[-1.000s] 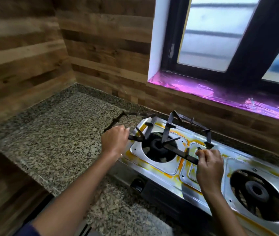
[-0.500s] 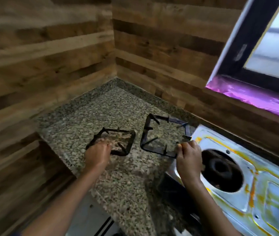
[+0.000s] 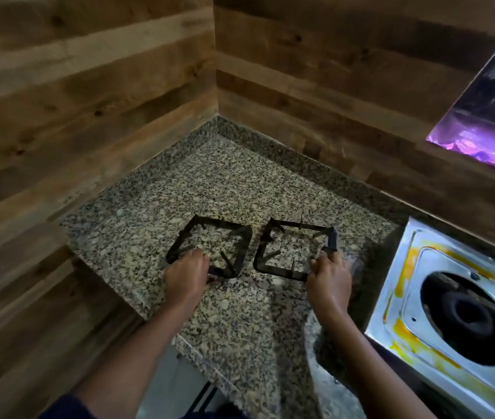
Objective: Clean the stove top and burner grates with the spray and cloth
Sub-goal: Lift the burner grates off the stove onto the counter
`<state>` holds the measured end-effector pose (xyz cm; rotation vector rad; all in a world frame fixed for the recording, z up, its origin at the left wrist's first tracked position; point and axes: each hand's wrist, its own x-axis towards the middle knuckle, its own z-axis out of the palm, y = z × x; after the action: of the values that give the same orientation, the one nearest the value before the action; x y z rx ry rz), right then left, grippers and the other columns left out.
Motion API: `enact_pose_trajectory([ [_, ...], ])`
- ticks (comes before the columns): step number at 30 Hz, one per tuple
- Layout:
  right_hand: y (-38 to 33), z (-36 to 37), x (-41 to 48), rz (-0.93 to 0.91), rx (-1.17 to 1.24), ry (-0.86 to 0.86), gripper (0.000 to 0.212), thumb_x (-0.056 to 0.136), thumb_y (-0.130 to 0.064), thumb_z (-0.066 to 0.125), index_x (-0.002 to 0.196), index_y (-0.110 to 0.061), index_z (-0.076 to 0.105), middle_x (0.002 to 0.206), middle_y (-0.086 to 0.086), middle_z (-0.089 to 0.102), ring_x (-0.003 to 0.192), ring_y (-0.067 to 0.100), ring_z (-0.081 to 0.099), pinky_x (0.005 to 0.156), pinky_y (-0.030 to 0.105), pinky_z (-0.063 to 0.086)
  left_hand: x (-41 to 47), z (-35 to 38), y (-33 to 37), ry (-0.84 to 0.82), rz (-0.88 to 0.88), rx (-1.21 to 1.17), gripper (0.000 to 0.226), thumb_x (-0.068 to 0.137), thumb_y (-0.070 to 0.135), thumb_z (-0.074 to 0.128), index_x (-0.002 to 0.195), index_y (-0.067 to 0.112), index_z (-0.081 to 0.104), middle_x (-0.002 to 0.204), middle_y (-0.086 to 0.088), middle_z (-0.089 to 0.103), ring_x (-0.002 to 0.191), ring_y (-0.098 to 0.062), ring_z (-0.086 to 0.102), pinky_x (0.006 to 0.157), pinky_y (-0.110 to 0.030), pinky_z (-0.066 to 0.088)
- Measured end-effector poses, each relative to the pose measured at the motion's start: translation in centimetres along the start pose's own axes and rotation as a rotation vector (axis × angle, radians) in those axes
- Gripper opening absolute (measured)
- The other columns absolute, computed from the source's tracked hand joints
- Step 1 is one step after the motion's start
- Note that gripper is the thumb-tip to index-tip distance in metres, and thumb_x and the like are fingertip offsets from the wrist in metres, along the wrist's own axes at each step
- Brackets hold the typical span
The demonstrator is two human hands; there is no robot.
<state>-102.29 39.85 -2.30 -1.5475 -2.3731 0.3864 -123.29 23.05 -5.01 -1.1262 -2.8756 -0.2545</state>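
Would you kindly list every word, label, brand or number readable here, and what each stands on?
None can be read: the stove top, left burner grate, right burner grate, granite counter and wooden walls bear no visible words, labels, brands or numbers.

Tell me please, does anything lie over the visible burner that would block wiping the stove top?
Nothing visible does. The left hand holds the left grate and the right hand the right grate, both on the counter beside the stove top. The burner is uncovered.
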Motion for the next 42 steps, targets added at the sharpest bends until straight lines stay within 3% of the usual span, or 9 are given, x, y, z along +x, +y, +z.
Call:
enact_pose_trajectory([
  [8,-0.3,2.2,-1.0,0.052,-0.012,-0.047,0.021,0.09,-0.011,0.055,0.109,-0.011,0.062,0.105,0.001,0.049,0.093,0.014,0.034,0.076,0.027,0.024,0.3,1.8,-0.2,-0.058,0.012,-0.032,0.014,0.093,0.025,0.062,0.086,0.015,0.067,0.067,0.001,0.066,0.047,-0.014,0.057,0.039,-0.018,0.012],
  [13,0.1,3.2,-1.5,0.074,-0.021,-0.072,0.017,0.092,-0.01,0.053,0.107,-0.011,0.061,0.099,-0.002,0.045,0.089,0.013,0.032,0.076,0.028,0.027,0.0,2.2,-0.4,-0.075,0.017,-0.073,0.019,0.096,0.029,0.056,0.092,0.014,0.067,0.069,0.001,0.066,0.049,-0.014,0.055,0.039,-0.018,0.013],
  [18,0.3,3.5,-1.9,0.099,-0.058,-0.09,0.014,0.092,-0.011,0.053,0.1,-0.01,0.065,0.104,0.004,0.054,0.091,0.018,0.042,0.078,0.031,0.035,0.1,2.1,-0.2,-0.067,-0.009,-0.066,0.019,0.095,0.034,0.056,0.09,0.018,0.063,0.072,0.004,0.063,0.046,-0.011,0.047,0.039,-0.019,0.019],
  [21,0.2,3.1,-2.0,0.091,-0.058,-0.091,0.012,0.091,-0.014,0.055,0.099,-0.01,0.064,0.103,0.005,0.055,0.095,0.024,0.051,0.075,0.033,0.038,0.4,2.2,0.1,-0.015,-0.027,-0.106,0.025,0.093,0.037,0.059,0.104,0.015,0.062,0.099,-0.002,0.065,0.053,-0.014,0.055,0.04,-0.018,0.033],
  [24,-0.1,2.1,-1.9,0.107,0.038,-0.084,0.027,0.09,-0.026,0.059,0.113,-0.011,0.057,0.108,0.006,0.054,0.098,0.026,0.054,0.079,0.037,0.048,1.1,1.9,1.5,0.031,0.026,-0.122,0.036,0.092,0.04,0.057,0.116,0.014,0.06,0.115,-0.006,0.06,0.075,-0.016,0.06,0.05,-0.024,0.047],
  [27,-0.3,0.2,-2.0,0.08,0.163,-0.04,0.037,0.092,-0.029,0.059,0.125,-0.014,0.052,0.114,0.003,0.052,0.103,0.022,0.053,0.083,0.036,0.049,1.5,0.9,4.5,0.074,0.148,-0.196,0.035,0.092,0.038,0.055,0.118,0.016,0.059,0.115,-0.002,0.06,0.095,-0.018,0.059,0.075,-0.032,0.05],
  [29,-0.4,-1.9,-2.2,0.027,0.283,0.037,0.029,0.093,-0.027,0.058,0.119,-0.014,0.055,0.108,0.002,0.052,0.099,0.021,0.054,0.08,0.033,0.045,1.6,-0.1,7.5,0.102,0.266,-0.261,0.032,0.093,0.038,0.053,0.116,0.017,0.06,0.111,0.0,0.061,0.1,-0.02,0.057,0.082,-0.035,0.047],
  [37,6.6,-12.2,-6.6,0.045,0.451,0.475,0.009,0.094,-0.018,0.06,0.101,-0.016,0.066,0.093,-0.007,0.059,0.086,0.006,0.058,0.077,0.022,0.046,-2.7,-5.5,24.3,0.188,0.804,-0.501,0.027,0.09,0.039,0.052,0.106,0.019,0.06,0.104,-0.001,0.06,0.097,-0.025,0.055,0.079,-0.04,0.046],
  [42,16.8,-16.9,-12.1,0.257,0.357,0.691,0.008,0.092,-0.013,0.062,0.096,-0.015,0.068,0.088,-0.006,0.061,0.082,0.017,0.061,0.077,0.038,0.051,-11.5,-7.7,35.0,0.121,1.104,-0.691,0.023,0.087,0.036,0.056,0.101,0.019,0.063,0.105,0.002,0.062,0.099,-0.022,0.055,0.077,-0.038,0.044],
])
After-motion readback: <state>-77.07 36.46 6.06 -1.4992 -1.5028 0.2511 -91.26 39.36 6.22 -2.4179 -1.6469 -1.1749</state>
